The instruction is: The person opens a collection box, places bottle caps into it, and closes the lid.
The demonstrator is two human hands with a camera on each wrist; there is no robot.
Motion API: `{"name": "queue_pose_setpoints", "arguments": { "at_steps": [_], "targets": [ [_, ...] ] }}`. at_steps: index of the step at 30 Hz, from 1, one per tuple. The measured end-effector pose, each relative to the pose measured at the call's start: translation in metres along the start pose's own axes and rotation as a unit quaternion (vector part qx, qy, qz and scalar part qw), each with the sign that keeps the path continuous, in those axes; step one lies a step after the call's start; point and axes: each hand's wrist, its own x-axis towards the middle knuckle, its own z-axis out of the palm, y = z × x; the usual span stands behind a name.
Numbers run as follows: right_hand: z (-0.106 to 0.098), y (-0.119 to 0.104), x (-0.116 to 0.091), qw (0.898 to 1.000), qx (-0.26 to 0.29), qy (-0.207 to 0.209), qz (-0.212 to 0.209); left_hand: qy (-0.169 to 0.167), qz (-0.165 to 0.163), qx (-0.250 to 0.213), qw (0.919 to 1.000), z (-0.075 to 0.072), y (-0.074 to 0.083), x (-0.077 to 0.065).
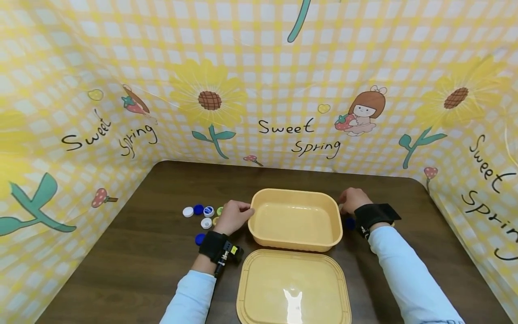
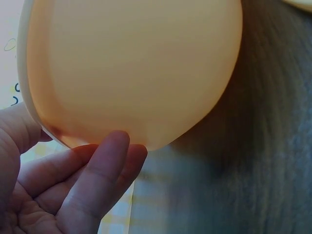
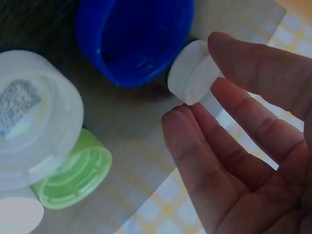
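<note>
My left hand [image 1: 233,218] holds the rim of a pale yellow plastic box [image 1: 297,220] at its left side. In the left wrist view, fingers [image 2: 105,170] lie against the box wall [image 2: 136,73]. Beyond the box's right side is my right hand [image 1: 353,199], low at the table. The right wrist view shows its fingertips round a small white bottle cap [image 3: 192,73], which stands tilted. Close by lie a blue bottle cap [image 3: 136,44], a larger whitish cap [image 3: 39,122] and a green cap [image 3: 75,170].
A matching yellow lid [image 1: 293,283] lies flat in front of the box. Left of the left hand, several white, blue and green caps [image 1: 198,209] are scattered on the dark wooden table [image 1: 121,270]. A checked yellow cloth [image 1: 259,67] hangs behind and at both sides.
</note>
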Motion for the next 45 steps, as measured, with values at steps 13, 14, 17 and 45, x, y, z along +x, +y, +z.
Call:
{"name": "queue_pose_setpoints", "arguments": {
  "at_steps": [13,14,17,45],
  "targets": [
    [0.003,0.01,0.003,1.0,0.013,-0.007,-0.015,-0.008,-0.001,-0.004,1.0,0.002,0.001,-0.002],
    [0.003,0.009,0.003,1.0,0.013,-0.006,-0.014,-0.008,-0.001,-0.004,1.0,0.002,0.0,-0.002],
    [0.002,0.006,0.002,1.0,0.013,0.002,-0.008,-0.009,-0.001,-0.005,1.0,0.002,0.0,-0.002],
    [-0.057,-0.098,-0.021,0.991,-0.027,0.077,-0.103,-0.007,0.006,0.002,1.0,-0.002,0.005,-0.003]
  ]
}}
